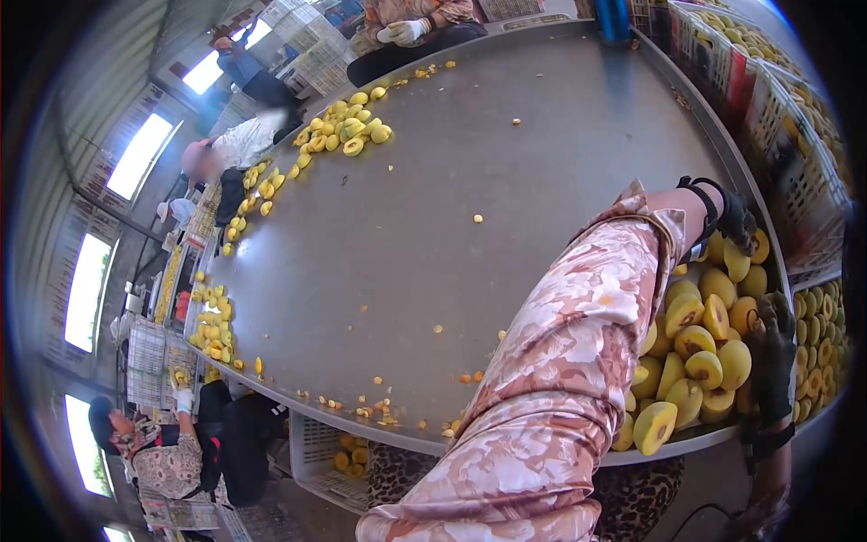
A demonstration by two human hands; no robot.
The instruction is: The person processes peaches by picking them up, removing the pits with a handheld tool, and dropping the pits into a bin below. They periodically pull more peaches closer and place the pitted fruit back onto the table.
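A pile of halved yellow stone fruit (695, 348), perhaps peaches or apricots, lies at the table's right-hand corner. Some halves turn their hollow cut face up, others their rounded skin. My left hand (736, 221), in a dark glove, reaches over to the far edge of the pile, its fingers pointing down beside the topmost halves. Along the pile's right side lies my right hand (772, 357), also dark-gloved, its fingers stretched out against the fruit. Part of each hand is dim or turned away. A pink patterned sleeve (560, 361) covers my left arm.
The metal table (433, 163) has a raised rim. More halves lie in heaps at its far left (348, 126) and left edge (214, 325), with scraps along the near edge. Fruit-filled crates (768, 117) line the right. Several people sit or stand around, one with white gloves (404, 32).
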